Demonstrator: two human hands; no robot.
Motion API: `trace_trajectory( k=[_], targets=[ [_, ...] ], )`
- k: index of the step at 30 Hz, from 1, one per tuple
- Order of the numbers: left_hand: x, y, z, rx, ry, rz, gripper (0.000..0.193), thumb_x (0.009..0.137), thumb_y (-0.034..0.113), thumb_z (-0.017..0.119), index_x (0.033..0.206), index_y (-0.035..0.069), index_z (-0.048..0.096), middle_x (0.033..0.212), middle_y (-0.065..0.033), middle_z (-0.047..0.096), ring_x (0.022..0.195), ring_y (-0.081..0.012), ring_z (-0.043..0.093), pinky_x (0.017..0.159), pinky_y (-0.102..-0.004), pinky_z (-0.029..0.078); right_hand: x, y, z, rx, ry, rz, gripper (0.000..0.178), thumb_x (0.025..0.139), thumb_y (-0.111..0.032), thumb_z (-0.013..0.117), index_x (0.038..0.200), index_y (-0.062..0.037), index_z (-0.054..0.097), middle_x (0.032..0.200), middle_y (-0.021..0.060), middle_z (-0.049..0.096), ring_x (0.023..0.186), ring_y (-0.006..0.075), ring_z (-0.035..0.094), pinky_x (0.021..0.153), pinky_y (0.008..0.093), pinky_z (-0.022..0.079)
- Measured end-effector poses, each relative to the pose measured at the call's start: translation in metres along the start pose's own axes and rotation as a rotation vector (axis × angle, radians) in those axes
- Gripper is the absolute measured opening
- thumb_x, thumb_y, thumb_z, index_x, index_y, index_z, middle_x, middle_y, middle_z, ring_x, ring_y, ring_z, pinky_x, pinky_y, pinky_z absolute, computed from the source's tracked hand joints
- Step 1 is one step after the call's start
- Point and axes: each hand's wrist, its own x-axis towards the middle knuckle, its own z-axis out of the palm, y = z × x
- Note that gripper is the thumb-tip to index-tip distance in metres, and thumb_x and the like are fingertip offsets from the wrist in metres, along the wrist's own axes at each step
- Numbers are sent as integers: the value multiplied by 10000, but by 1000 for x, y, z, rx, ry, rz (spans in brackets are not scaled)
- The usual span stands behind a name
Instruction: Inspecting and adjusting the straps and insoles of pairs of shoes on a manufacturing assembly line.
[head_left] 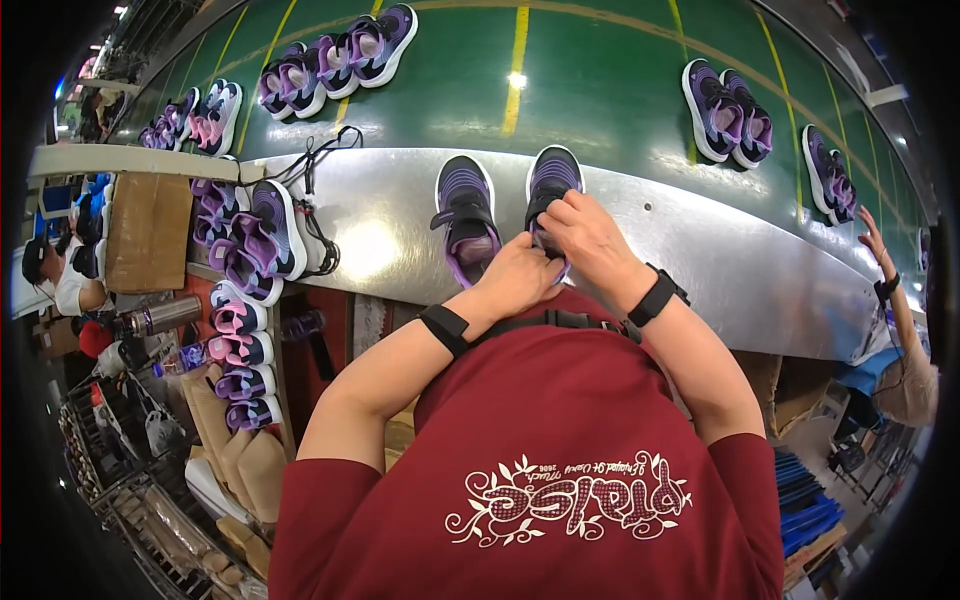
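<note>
Two dark purple-and-black sneakers with white soles stand side by side on the metal ledge in front of me, toes pointing away. The right sneaker (553, 172) is between my hands. My right hand (588, 235) is closed, its fingers pinching the strap area over the instep. My left hand (521, 272) is closed on the collar near the heel, its fingertips partly hidden in the opening. Most of the opening is covered by my hands. Just left, the other sneaker (464, 208) stands untouched, its strap lying across the top and the purple lining showing.
Beyond the metal ledge (700, 245) runs a green conveyor belt (600, 75) carrying several sneakers. More sneakers (262, 240) are piled at the left beside black cords (318, 165). Below them stands a rack of shoes (240, 340). A co-worker's hand (876, 243) reaches in at the right.
</note>
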Motion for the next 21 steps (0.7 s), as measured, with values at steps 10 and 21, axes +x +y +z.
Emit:
trace_trajectory(
  k=[10, 21],
  targets=[
    [2, -4, 6, -6, -71, 8, 235, 825, 332, 598, 897, 109, 620, 730, -66, 627, 704, -206, 604, 744, -306, 375, 12, -3, 4, -73, -152, -77, 94, 693, -80, 567, 758, -38, 621, 807, 75, 496, 824, 233, 502, 720, 331, 444],
    [5, -15, -7, -319, 540, -569, 351, 745, 51, 641, 1086, 0, 575, 817, -161, 618, 784, -346, 624, 663, -403, 503, 0, -13, 10, -9, 26, 55, 169, 700, -12, 574, 864, -22, 614, 816, 82, 492, 797, 244, 497, 720, 330, 446]
  ],
)
